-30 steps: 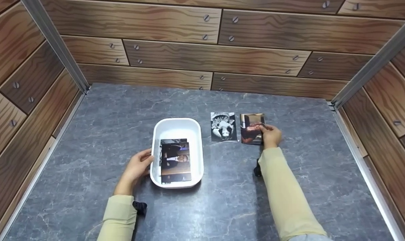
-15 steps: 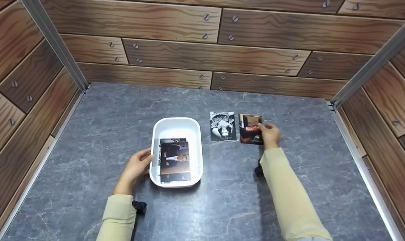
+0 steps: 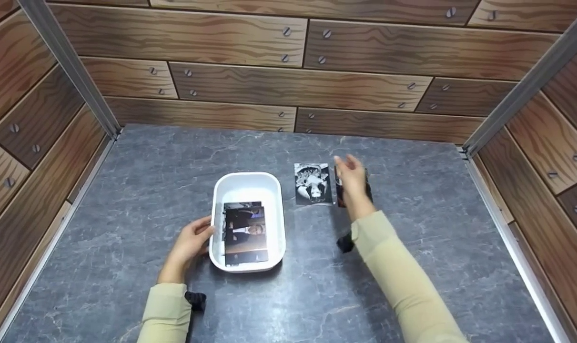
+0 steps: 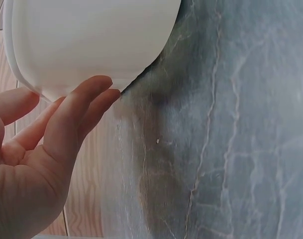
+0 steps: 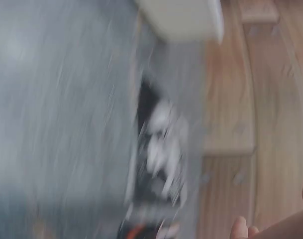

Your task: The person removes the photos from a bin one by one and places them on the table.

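In the head view my left hand [image 3: 189, 245] touches the left side of a white plastic tub [image 3: 282, 228]. The left wrist view shows the thumb at the tub's rim and the fingertips against its outer wall. Inside the tub lies a short stack of photo prints [image 3: 245, 240]; the top one is in colour. My right hand [image 3: 354, 178] hovers over a dark colour photo [image 3: 368, 189] with fingers spread and nothing between them, covering much of it. Just left of that photo lies a black-and-white photo [image 3: 313, 184], also seen blurred in the right wrist view.
The grey marbled tabletop [image 3: 288, 309] carries all of this. Wood-patterned panels [image 3: 240, 76] stand at the back and both sides, with grey metal posts [image 3: 71, 69] in the corners. A small black device [image 3: 195, 301] is worn at each wrist.
My right hand has let go of the colour photo's right edge and moved left above it. Both loose photos stay on the table. My left hand stays at the tub; the head view shifts slightly.
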`<state>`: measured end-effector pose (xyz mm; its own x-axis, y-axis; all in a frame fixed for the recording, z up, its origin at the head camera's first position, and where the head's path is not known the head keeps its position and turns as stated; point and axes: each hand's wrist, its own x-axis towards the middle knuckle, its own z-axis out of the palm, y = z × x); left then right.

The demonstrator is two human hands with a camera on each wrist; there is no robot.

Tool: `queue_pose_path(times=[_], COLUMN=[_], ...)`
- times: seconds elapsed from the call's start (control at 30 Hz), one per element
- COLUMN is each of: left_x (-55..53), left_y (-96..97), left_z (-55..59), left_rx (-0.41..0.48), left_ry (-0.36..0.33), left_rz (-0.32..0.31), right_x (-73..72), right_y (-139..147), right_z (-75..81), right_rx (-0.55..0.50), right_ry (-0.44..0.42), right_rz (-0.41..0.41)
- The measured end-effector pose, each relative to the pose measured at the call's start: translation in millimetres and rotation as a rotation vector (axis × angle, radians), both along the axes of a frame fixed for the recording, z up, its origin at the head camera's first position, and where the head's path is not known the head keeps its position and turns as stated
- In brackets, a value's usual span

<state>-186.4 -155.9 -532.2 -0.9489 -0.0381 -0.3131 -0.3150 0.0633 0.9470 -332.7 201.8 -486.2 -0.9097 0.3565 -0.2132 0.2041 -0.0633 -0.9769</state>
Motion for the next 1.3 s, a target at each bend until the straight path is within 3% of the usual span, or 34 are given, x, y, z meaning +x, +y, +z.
queue_pose_path(times=[0.07, 0.17, 0.4, 0.5, 0.67, 0.87, 1.03, 1.3], left_x=[0.3, -0.1, 2.0, 2.4, 2.6, 1.5, 1.8, 4.2], left_y=[0.3, 0.5, 1.5, 1.1, 0.4, 0.7, 1.3, 0.6], left_z=[-0.1, -0.1, -0.8, -1.6, -0.7, -2.3, -3.5, -2.3], left_rx=[0.01, 0.02, 0.018, 0.007, 0.001, 0.01, 0.011, -0.011], left_ry=[0.003, 0.011, 0.001, -0.004, -0.008, 0.001, -0.01, -0.014], left_rz=[0.001, 0.006, 0.011, 0.011, 0.012, 0.013, 0.015, -0.003], right_x=[18.5, 39.0, 82.6, 95.6, 108.0, 117.6, 123.0, 126.7], right_y=[-23, -54, -112, -128, -148, -166, -176, -188], right_z=[14.0, 18.4, 1.7, -5.8, -14.7, -21.2, -36.3, -49.2], right_rx=[-0.039, -0.062, 0.067, 0.068, 0.032, 0.001, 0.019, 0.33], right_ry=[0.061, 0.133, 0.14, 0.125, 0.086, -0.038, -0.094, -0.208], right_rz=[0.046, 0.115, 0.277, 0.341, 0.394, 0.412, 0.342, 0.268])
